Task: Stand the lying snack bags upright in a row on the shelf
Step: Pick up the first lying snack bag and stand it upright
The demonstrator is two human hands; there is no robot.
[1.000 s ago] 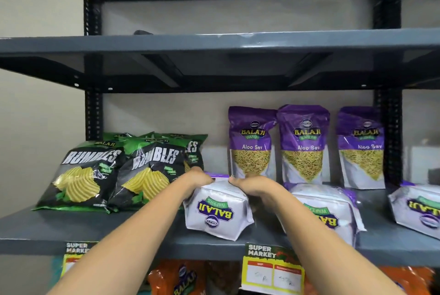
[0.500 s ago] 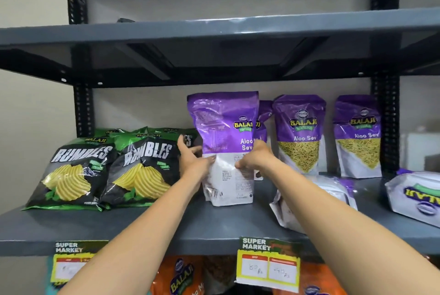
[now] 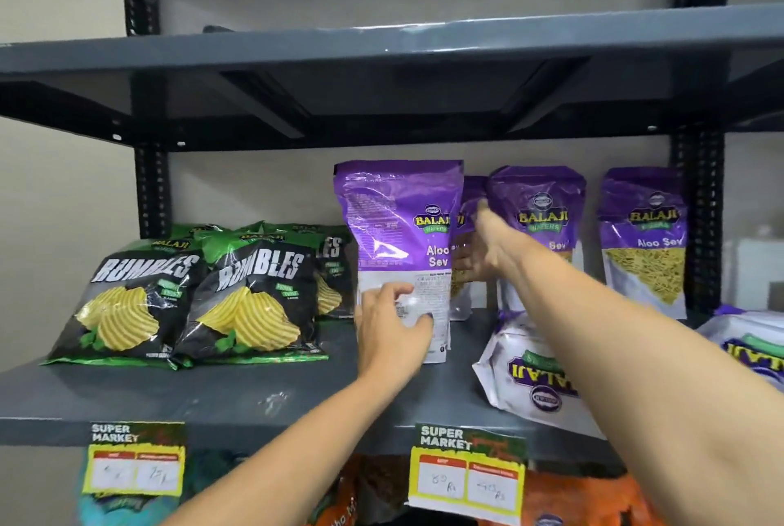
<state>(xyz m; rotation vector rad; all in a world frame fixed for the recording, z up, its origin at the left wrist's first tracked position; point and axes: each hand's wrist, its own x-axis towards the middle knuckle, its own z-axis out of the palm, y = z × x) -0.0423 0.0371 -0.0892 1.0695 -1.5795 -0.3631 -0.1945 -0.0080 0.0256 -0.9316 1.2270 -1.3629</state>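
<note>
On the middle shelf: a grey metal shelf (image 3: 254,394) carries purple Aloo Sev bags on the right and black-and-green Rumbles chip bags (image 3: 191,296) on the left.
Front bag: one purple Aloo Sev bag (image 3: 394,237) stands upright near the shelf's front, turned so its printed back and side show, just beside the chip bags.
Left hand: the left hand (image 3: 392,332) lies against the lower white part of that bag, fingers curled loosely on it, thumb on the near face.
Right hand: the right hand (image 3: 488,249) reaches behind the front bag, fingers spread against a half-hidden purple bag (image 3: 469,203) at the back; I cannot tell whether it grips it.
Back row: two more upright bags (image 3: 539,211) stand to the right along the wall.
Still lying: a white-bottomed bag (image 3: 534,377) lies flat under the right forearm, another lying bag (image 3: 751,343) at the far right edge.
Below: price labels (image 3: 466,479) hang from the shelf lip.
</note>
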